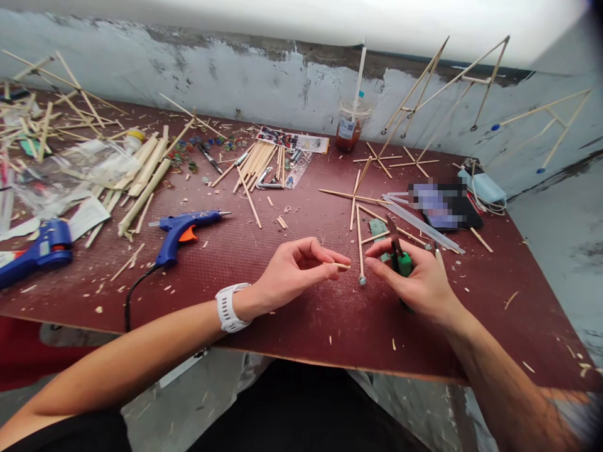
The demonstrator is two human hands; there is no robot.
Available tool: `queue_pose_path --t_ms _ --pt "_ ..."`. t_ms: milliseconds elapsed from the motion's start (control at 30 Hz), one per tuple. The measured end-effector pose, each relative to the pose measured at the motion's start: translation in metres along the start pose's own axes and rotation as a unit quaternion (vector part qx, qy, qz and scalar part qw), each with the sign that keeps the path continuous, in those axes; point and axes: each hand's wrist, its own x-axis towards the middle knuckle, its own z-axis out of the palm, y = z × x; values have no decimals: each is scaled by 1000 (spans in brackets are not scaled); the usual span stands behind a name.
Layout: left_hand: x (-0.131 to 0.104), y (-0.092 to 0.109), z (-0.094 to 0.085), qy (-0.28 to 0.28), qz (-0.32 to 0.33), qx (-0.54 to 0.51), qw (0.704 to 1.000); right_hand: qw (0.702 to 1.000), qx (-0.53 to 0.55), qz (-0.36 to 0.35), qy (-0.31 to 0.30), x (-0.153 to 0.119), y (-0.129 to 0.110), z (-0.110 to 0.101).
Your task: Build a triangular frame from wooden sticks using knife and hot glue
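Black clothing [306, 414] along the bottom edge, closest of all, and out past it go two bare forearms [141, 361] over the tabletop [292, 339]. Left hand [304, 265], white watch [232, 308] at the wrist: thumb and fingertips pinched together on a short stick piece [342, 266]. Right hand [421, 276] — curled around a green-handled tool [404, 264], dark metal end pointing up, thumb and forefinger a narrow gap apart. Right between the hands lies a slim stick frame [360, 245], a glassy bead [362, 280] at its near end. And the maroon surface? Wood slivers everywhere! A blue glue gun [175, 235] lies on its side to the left, a bundle of sticks [255, 164] beyond. At the back, a drink cup [347, 129] with a straw stands near the scuffed, pale wall [268, 81] — more stick structures [461, 73] rising to the right.
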Motion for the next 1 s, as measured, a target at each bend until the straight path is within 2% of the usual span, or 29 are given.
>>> queue_pose_path --t_ms 200,500,600,767,900,1000 --pt "2 -2 1 -21 -12 -31 999 1000 16 0 -5 -5 -4 9" --pt "2 -6 5 -54 -80 -55 994 998 16 -68 -5 -5 -5 13" --pt "1 -7 6 -60 -86 -43 994 998 22 -63 -16 -5 -5 12" --pt "-1 -10 7 -79 -104 -26 991 999 29 -26 2 -6 -4 14" --pt "-1 -9 7 -60 -102 -5 993 999 1 -25 30 -7 -3 15" --pt "-1 -5 7 -27 -77 12 997 995 -64 -57 51 -11 -4 13"
